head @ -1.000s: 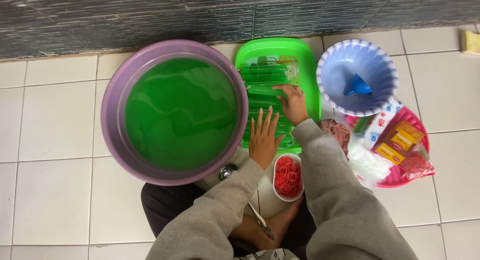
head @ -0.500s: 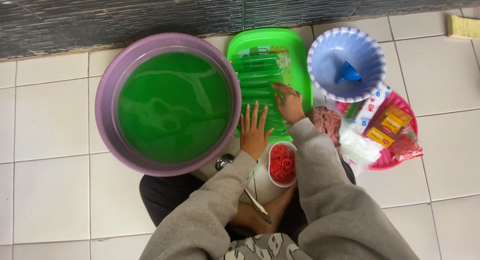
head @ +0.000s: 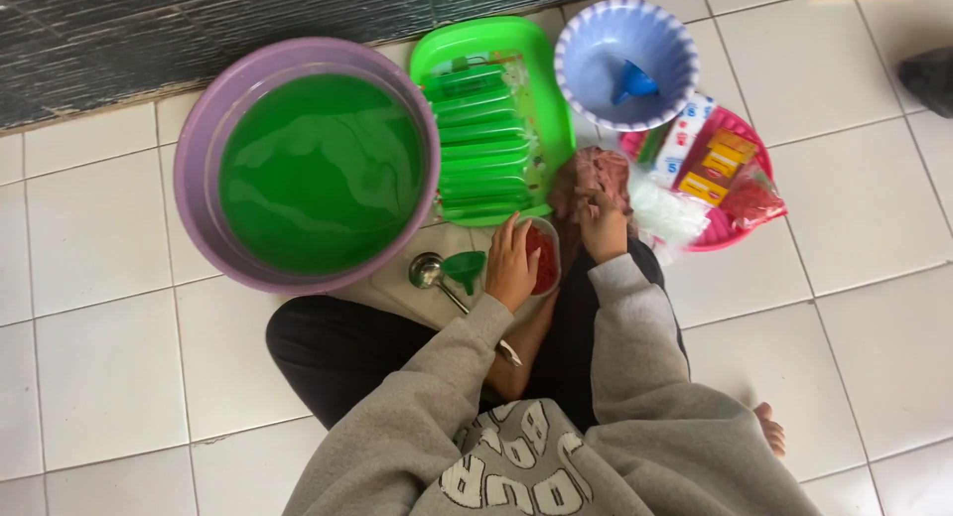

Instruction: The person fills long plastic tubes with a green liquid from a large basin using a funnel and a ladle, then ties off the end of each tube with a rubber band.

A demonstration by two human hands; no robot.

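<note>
The left hand [head: 511, 263] rests open-fingered over the small tub of red bands [head: 544, 258], while the right hand [head: 603, 223] pinches a pinkish cloth [head: 591, 174] just beside it.

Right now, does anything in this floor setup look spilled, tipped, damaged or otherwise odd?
Nothing stands out. The purple basin sits level, with no green liquid visible on the tiles around it. The filled packets lie in rows in the green tray. The left hand rests on the small tub of red bands, which stands upright.
</note>
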